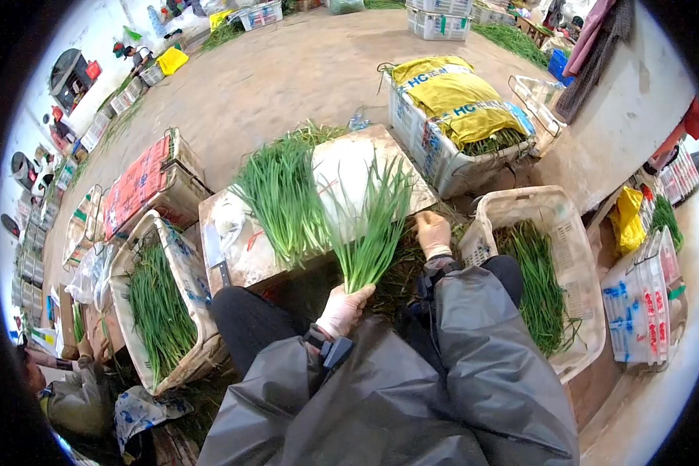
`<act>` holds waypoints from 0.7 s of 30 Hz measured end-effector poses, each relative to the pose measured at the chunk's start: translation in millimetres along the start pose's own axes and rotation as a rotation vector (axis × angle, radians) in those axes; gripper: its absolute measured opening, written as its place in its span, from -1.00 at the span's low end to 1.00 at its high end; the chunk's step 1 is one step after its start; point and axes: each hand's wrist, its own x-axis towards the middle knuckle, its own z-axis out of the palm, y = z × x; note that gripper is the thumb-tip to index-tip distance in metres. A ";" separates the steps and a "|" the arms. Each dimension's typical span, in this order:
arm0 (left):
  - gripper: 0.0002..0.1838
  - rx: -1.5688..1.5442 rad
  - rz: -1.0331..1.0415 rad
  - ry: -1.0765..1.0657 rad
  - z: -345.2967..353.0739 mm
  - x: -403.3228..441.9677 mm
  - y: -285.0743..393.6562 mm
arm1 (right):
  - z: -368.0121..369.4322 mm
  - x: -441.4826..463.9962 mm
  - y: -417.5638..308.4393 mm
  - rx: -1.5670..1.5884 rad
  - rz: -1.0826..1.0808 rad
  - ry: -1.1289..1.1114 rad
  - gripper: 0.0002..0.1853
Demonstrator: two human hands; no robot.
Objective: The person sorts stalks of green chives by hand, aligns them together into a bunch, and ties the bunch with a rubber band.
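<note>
In the head view my left hand [345,309], in a pale glove, is closed round the lower end of a bunch of green stalks [374,225], whose leaves fan out over the board's front edge. My right hand [433,234], also gloved, is beside the right corner of the wooden board [404,167]; its fingers look curled, and whether it holds anything is not clear. A larger pile of green stalks [283,198] lies on the board. Left of the pile, a knife [215,247] rests near the board's front left corner.
White crates of greens stand on the left [202,311] and right [586,279]. Behind are a crate with a yellow sack [458,97] and one with a red cover [137,186]. Another person [81,396] sits at the lower left.
</note>
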 end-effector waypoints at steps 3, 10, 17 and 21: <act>-0.79 -0.024 -0.019 -0.003 0.1 -1.1 2.5 | -29.9 12.4 9.6 0.716 0.417 0.200 -0.71; -0.79 -0.200 -0.077 -0.091 -7.9 10.6 1.6 | -70.0 -4.9 -17.7 -0.578 0.369 -0.365 -0.35; -0.82 -0.098 -0.017 -0.129 5.5 6.2 7.1 | -32.6 -80.5 -68.3 0.551 0.367 -1.065 -0.25; -0.73 0.083 0.258 -0.107 21.2 16.3 -13.3 | -17.1 -101.5 -91.3 0.894 0.418 -0.850 -0.47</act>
